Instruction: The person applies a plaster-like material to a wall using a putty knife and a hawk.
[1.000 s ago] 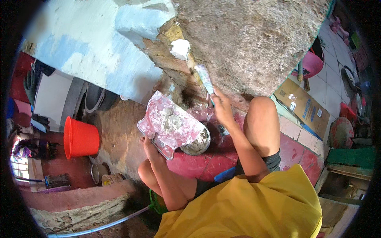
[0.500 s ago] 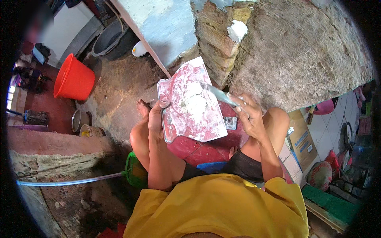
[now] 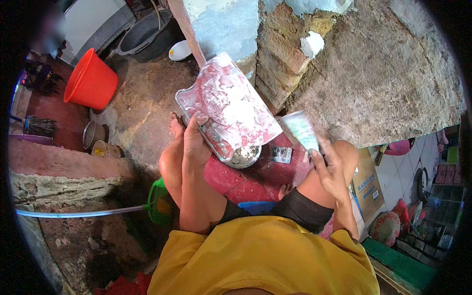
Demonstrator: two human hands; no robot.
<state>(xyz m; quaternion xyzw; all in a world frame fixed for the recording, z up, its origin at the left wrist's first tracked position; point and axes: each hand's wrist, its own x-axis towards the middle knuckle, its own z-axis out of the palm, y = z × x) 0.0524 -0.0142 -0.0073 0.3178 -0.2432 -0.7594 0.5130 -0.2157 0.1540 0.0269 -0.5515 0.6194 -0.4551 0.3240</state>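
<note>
My left hand [image 3: 196, 143] grips the lower left edge of a red plastic board [image 3: 189, 102] smeared with white paste [image 3: 241, 105], thumb on top. In my right hand [image 3: 328, 167] is a flat putty scraper [image 3: 300, 129], blurred by motion, its wide pale-green blade tilted up. The blade is apart from the board, to its right. Under the board's lower edge, part of a round container [image 3: 246, 158] with paste-like smears shows; the board hides the rest. A small rectangular object [image 3: 281, 154] lies on the red surface [image 3: 221, 176] between my legs.
Ahead are a wall corner with peeling blue-white paint [image 3: 223, 29], exposed brick [image 3: 278, 59] and rough cement [image 3: 373, 73]. A red bucket [image 3: 93, 81], black tub [image 3: 147, 39] and white plate [image 3: 180, 50] stand left. A green net [image 3: 160, 201] lies near my left knee, a cardboard box [image 3: 368, 184] right.
The scraper has come off the paste and moved right and down with my right hand. My left hand has tilted the board and shifted it left, uncovering part of the round container.
</note>
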